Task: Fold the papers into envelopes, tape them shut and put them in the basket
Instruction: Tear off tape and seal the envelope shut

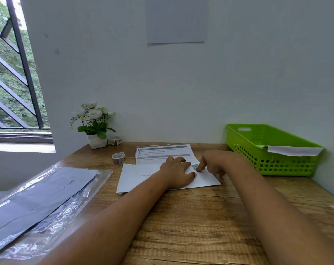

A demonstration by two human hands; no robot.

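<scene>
Pressing envelope [139, 178] on bench [191, 217] under flat, spread left hand [176, 172]; pressing tape [194, 166] down with right hand [213, 163] forefinger.

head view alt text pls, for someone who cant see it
A person's left hand presses a folded white paper flat on a wooden table while the right hand touches a bit of tape on it. A green basket at right holds one envelope; a tape roll and a potted plant stand further back.
</scene>
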